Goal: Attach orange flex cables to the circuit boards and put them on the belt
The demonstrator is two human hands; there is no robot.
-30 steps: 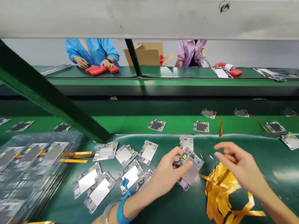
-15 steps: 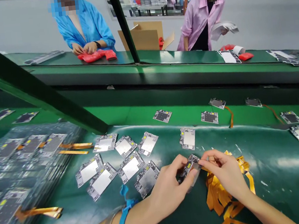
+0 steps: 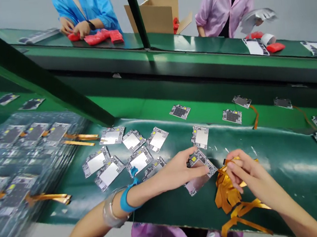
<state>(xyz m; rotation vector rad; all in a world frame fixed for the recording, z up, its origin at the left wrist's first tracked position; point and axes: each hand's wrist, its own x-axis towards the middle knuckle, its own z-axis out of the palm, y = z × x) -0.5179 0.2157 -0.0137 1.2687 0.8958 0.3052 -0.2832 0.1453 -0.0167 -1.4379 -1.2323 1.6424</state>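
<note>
My left hand grips a circuit board by its edges, thumb across its face. The board is tilted, with a silver plate, a yellow sticker and a dark component strip showing. Just right of it, my right hand has thumb and fingers pinched on an orange flat ribbon cable, whose dark end shows by the fingertips. Whether that cable touches the board I cannot tell. Under and beside the right hand lies a heap of orange ribbon cables. Several loose boards lie left of my left hand.
Stacked clear trays with boards and cables stand at left. A slanted green post crosses the view. Boards lie on the green belt ahead. Across it, two people handle red packets and sheets near a cardboard box.
My right hand has moved right, away from the board. The board has turned and sits lower in my left hand's grip. The camera view has tipped downward.
</note>
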